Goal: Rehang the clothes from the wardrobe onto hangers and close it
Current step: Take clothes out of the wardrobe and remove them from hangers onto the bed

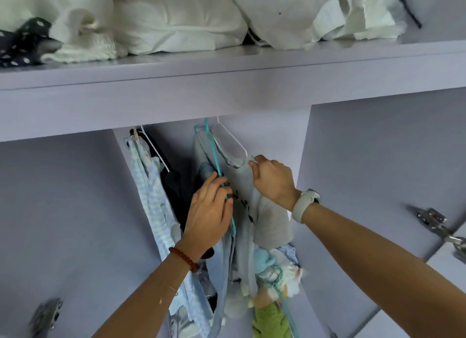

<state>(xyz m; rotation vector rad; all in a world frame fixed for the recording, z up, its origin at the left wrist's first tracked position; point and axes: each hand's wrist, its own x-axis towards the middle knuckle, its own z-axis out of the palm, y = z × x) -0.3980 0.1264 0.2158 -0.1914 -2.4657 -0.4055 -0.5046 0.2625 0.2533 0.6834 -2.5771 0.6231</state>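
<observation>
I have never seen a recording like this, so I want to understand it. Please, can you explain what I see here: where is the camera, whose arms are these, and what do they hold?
There is no machine here. A person wears one camera on the head, so you look up into a pale lilac wardrobe along their own arms. The left hand, with a red bead bracelet, grips the thin teal hanger. The right hand, with a white wristwatch, pinches the shoulder of a grey garment on a white wire hanger. To the left hang light blue striped clothes. Below lies a heap of colourful clothes. On the top shelf lie white bedding and cloths.
</observation>
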